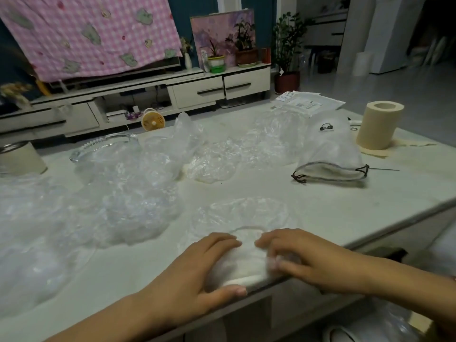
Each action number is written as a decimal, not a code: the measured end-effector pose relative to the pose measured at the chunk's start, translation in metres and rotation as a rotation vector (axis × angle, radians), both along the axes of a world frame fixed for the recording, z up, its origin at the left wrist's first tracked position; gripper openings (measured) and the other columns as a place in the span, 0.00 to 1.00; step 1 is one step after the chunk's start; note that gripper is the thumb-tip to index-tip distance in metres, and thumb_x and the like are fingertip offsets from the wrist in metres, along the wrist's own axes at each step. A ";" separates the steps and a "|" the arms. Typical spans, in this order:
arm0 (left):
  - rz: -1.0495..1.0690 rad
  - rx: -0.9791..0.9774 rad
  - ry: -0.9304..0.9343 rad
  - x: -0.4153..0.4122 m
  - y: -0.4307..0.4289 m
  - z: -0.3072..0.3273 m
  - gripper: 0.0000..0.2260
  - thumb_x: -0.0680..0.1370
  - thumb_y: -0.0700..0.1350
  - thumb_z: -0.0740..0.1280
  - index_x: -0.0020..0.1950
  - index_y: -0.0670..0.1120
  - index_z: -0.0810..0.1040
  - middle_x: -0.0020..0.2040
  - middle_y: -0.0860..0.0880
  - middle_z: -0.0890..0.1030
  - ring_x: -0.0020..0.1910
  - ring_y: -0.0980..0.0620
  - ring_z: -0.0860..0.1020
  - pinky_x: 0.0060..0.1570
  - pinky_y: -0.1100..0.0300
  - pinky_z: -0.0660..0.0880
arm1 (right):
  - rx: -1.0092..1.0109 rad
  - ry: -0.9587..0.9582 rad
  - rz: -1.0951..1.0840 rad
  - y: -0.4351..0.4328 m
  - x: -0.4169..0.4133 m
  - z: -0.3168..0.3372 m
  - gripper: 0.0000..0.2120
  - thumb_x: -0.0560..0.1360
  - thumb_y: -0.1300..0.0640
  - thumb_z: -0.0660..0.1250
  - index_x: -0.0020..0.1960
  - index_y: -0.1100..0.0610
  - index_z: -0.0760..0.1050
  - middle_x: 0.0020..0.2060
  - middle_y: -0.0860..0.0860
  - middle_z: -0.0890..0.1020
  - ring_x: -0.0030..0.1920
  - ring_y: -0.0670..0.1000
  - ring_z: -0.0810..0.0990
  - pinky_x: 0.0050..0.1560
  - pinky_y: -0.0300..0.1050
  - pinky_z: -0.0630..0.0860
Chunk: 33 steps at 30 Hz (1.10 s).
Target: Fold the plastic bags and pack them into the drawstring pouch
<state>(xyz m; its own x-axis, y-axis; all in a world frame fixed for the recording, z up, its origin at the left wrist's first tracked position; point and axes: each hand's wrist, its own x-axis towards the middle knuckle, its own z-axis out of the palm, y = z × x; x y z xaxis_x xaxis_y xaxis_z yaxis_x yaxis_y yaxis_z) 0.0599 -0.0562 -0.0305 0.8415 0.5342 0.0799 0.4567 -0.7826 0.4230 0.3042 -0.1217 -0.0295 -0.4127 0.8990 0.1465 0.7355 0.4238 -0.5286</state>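
Head cam: table fills the frame, w/ loose clear bags heaped over its left and far side, all unfolded. At the front edge one bag lies partly flat, its near end gathered into a thick white fold under both hands. Left hand lies broad on the fold, fingers fairly straight and pressing, thumb along the table edge. Right hand has fingers curled, thumb and fingertips nipping the fold's right end, tho blur there leaves me less than sure. Step, I reckon: folding this bag, early in the job, since most bags wait. To do it well I'd push air out toward the far end first, anchor w/ the left palm, turn the fold over evenly w/ the right, then pin it down or the film will spring back. It sits right at the edge, so mind it sliding off. Pouch lies on its side at far right, well apart from the hands, mouth slack and facing me, cords loose; looks unfilled, but inside isn't clear. Glass dish far left, half under bags; contents can't tell.
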 end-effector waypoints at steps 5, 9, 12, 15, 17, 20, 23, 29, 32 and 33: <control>0.145 0.067 -0.113 -0.009 0.011 -0.004 0.14 0.72 0.64 0.63 0.55 0.66 0.66 0.59 0.70 0.64 0.60 0.69 0.66 0.57 0.76 0.62 | -0.163 0.386 -0.253 0.027 0.005 0.023 0.06 0.76 0.55 0.66 0.41 0.54 0.79 0.42 0.58 0.83 0.40 0.48 0.77 0.46 0.44 0.72; 0.283 -0.003 -0.298 -0.011 0.033 -0.004 0.11 0.74 0.61 0.59 0.41 0.57 0.77 0.42 0.60 0.79 0.42 0.61 0.77 0.42 0.69 0.69 | -0.268 0.238 -0.263 0.035 0.013 0.025 0.19 0.67 0.42 0.71 0.50 0.55 0.76 0.45 0.51 0.81 0.44 0.47 0.79 0.50 0.44 0.74; 0.420 -0.139 -0.372 -0.004 0.052 -0.002 0.19 0.76 0.60 0.63 0.36 0.46 0.80 0.34 0.53 0.81 0.34 0.60 0.77 0.39 0.65 0.71 | -0.240 0.270 -0.340 0.044 0.018 0.020 0.13 0.71 0.50 0.72 0.42 0.60 0.77 0.34 0.51 0.78 0.34 0.46 0.74 0.39 0.44 0.69; 0.591 -0.148 -0.292 0.011 0.065 -0.001 0.20 0.78 0.52 0.62 0.30 0.43 0.72 0.27 0.50 0.74 0.28 0.54 0.72 0.35 0.60 0.68 | -0.222 0.299 -0.577 0.061 0.020 0.016 0.19 0.75 0.48 0.67 0.33 0.60 0.73 0.24 0.45 0.74 0.26 0.42 0.71 0.30 0.36 0.65; 0.700 -0.100 -0.206 0.020 0.074 -0.002 0.21 0.80 0.52 0.60 0.29 0.44 0.69 0.26 0.50 0.72 0.28 0.53 0.71 0.34 0.60 0.66 | -0.210 0.221 -0.670 0.070 0.015 0.014 0.23 0.77 0.44 0.63 0.29 0.57 0.67 0.24 0.47 0.74 0.28 0.45 0.73 0.31 0.39 0.66; 0.779 0.040 -0.058 0.034 0.077 -0.003 0.14 0.81 0.52 0.58 0.41 0.44 0.71 0.34 0.50 0.74 0.37 0.49 0.74 0.36 0.57 0.67 | -0.152 -0.006 -0.792 0.074 0.004 0.007 0.24 0.78 0.39 0.56 0.32 0.56 0.63 0.33 0.52 0.74 0.38 0.55 0.74 0.36 0.46 0.65; 0.768 0.226 0.116 0.043 0.070 -0.003 0.10 0.82 0.52 0.53 0.54 0.45 0.65 0.42 0.49 0.74 0.39 0.47 0.71 0.36 0.57 0.64 | 0.020 -0.226 -0.854 0.068 -0.002 0.000 0.17 0.80 0.44 0.54 0.48 0.58 0.69 0.47 0.56 0.79 0.50 0.60 0.77 0.43 0.48 0.66; 0.720 0.482 0.326 0.045 0.066 -0.007 0.15 0.83 0.52 0.50 0.53 0.43 0.70 0.49 0.47 0.69 0.48 0.47 0.69 0.38 0.58 0.61 | 0.221 -0.370 -0.825 0.054 0.025 -0.012 0.10 0.80 0.55 0.57 0.55 0.60 0.70 0.51 0.57 0.76 0.53 0.60 0.74 0.43 0.49 0.66; 0.655 0.373 0.035 0.044 0.060 -0.006 0.14 0.81 0.53 0.56 0.41 0.45 0.68 0.39 0.51 0.68 0.39 0.51 0.68 0.35 0.60 0.62 | 0.039 -0.081 -0.780 0.056 0.038 -0.008 0.09 0.75 0.65 0.59 0.53 0.59 0.75 0.48 0.55 0.76 0.51 0.57 0.74 0.45 0.47 0.67; 0.657 0.266 -0.131 0.045 0.059 -0.003 0.14 0.80 0.52 0.59 0.38 0.45 0.66 0.35 0.51 0.69 0.34 0.53 0.67 0.31 0.61 0.62 | -0.089 0.162 -0.777 0.057 0.041 0.002 0.12 0.73 0.69 0.59 0.51 0.58 0.76 0.46 0.54 0.76 0.48 0.54 0.74 0.42 0.44 0.68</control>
